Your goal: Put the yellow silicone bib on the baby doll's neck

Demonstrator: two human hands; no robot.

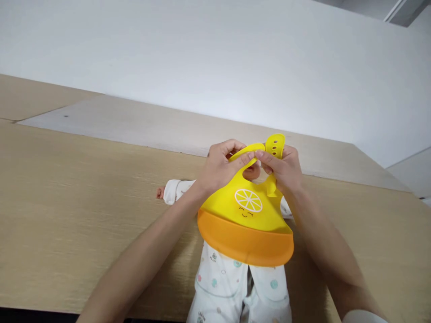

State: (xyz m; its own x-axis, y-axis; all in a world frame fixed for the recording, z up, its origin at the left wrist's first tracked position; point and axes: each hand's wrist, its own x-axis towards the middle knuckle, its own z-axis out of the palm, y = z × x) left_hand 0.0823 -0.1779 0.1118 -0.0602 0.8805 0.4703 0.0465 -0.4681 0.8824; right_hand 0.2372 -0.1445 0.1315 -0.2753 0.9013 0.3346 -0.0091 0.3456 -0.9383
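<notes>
So, pale wood-grain table (84, 202) up against a plain white wall (202, 58), with a lighter strip (134, 123) running along the back. Front and center is a yellow bib (251, 224), held up by its neck end over the front of a doll (218, 273). It's got a white citrus slice (248, 200) on it, a tiny smiley under that, and an orange pocket (247, 244) across the bottom.

The left hand (220, 163) has the neck band pinched, thumb on top and fingers tucked behind. The right hand (284, 166) is closed on the band too, its thumb tip right next to the left thumb. The strap end (278, 137) with 3 holes in view sticks up above the right hand. Fingers behind the band are mostly hidden, so I can't really tell how tight either grip is.

Further out, the doll's white printed pants point toward the camera, and a cuffed sleeve (171, 190) with a little doll hand (160, 193) pokes out beyond the left forearm.
</notes>
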